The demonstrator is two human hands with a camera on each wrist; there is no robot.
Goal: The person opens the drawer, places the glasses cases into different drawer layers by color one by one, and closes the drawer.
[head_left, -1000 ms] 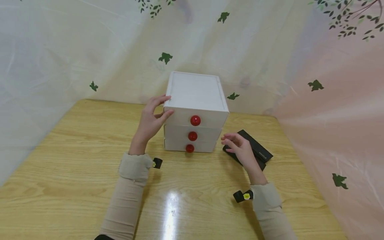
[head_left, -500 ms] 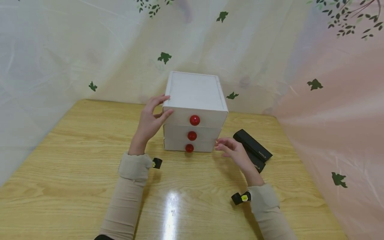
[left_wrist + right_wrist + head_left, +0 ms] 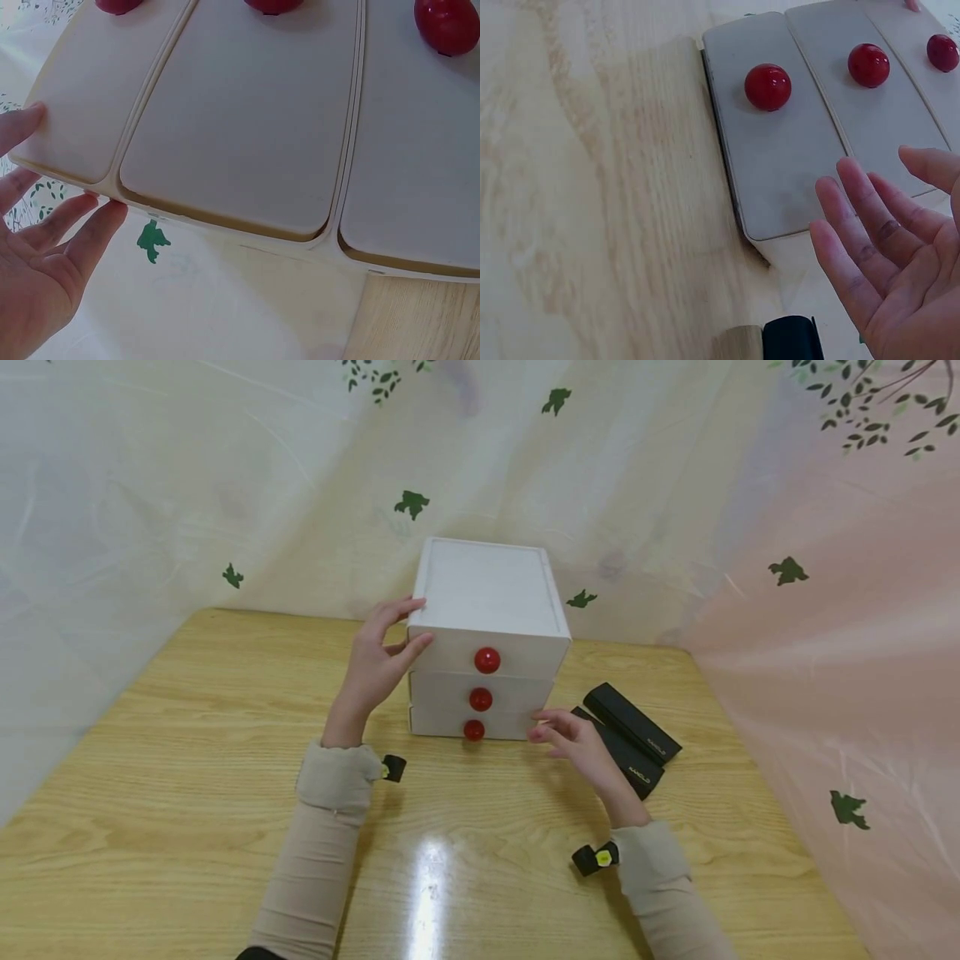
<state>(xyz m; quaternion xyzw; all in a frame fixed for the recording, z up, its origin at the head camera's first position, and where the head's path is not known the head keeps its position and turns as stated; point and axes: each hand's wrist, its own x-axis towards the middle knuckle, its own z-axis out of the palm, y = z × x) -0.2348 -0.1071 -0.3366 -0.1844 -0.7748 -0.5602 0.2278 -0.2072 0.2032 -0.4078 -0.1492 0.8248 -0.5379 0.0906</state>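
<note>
A white three-drawer storage box with round red knobs stands on the table, its drawers closed. My left hand holds its upper left front edge. In the left wrist view, the thumb lies on the drawer front and the fingers reach along the side. My right hand is by the lower right corner of the box, fingers loosely bent with nothing in them. The right wrist view shows that palm in front of the drawer fronts; whether a fingertip touches them I cannot tell.
Two long black cases with small lettering lie side by side on the wooden table, right of the box and partly behind my right hand. A pale curtain with green leaf prints hangs behind and at the sides.
My right hand has moved left, from over the black cases to the lower right corner of the box, uncovering more of them. The left hand and the box have stayed put.
</note>
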